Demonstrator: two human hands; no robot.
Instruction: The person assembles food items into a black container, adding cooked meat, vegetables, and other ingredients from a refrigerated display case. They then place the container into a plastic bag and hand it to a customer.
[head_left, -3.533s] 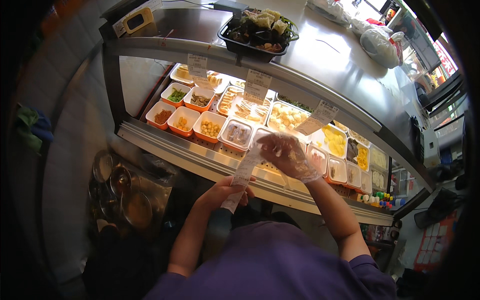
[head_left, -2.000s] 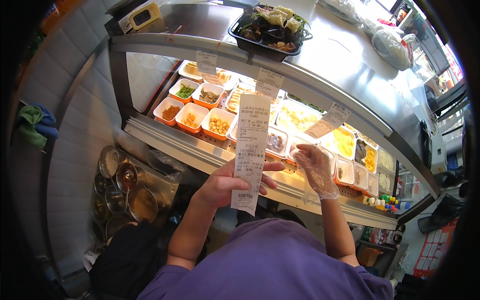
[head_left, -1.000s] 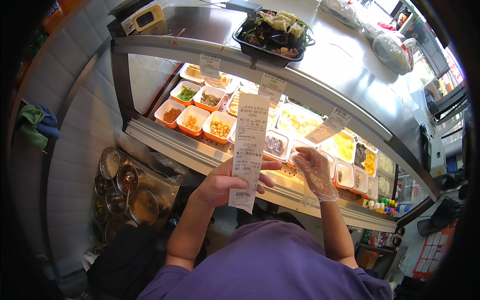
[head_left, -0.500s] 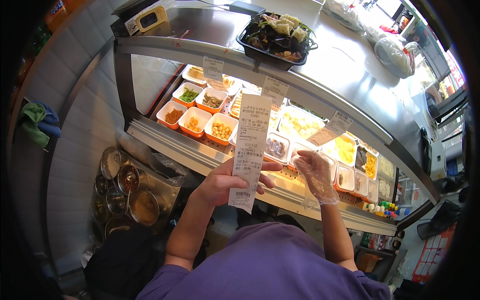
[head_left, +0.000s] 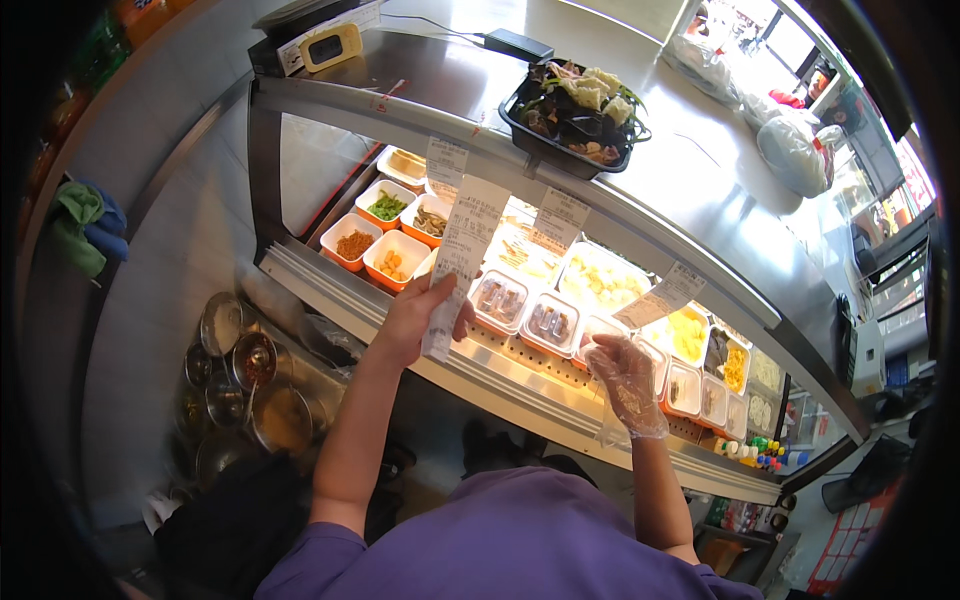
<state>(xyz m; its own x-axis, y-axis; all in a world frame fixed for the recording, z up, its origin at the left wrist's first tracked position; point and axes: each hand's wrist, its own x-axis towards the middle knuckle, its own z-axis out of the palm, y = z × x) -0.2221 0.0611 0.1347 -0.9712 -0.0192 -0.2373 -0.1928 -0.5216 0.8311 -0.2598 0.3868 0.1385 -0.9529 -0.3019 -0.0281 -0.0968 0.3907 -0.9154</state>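
A long white receipt is gripped between the thumb and fingers of my bare left hand, tilted in front of the lit display case. My right hand wears a clear plastic glove and is held apart, before the right part of the case. Its fingers are curled in loosely, and nothing shows in them. Behind the hands stand orange-and-white food tubs, among them one of green vegetables, one of orange balls and a larger one of pale yellow pieces. The receipt covers part of the tubs behind it.
Paper slips hang from the case's upper edge. On the steel top sit a black tray of food, a yellow timer and white plastic bags. Steel bowls stand low at left; small bottles are at right.
My left hand has moved left and slightly up with the receipt, which now leans to the right. The gloved right hand stays near the same spot. The whole view has shifted a little.
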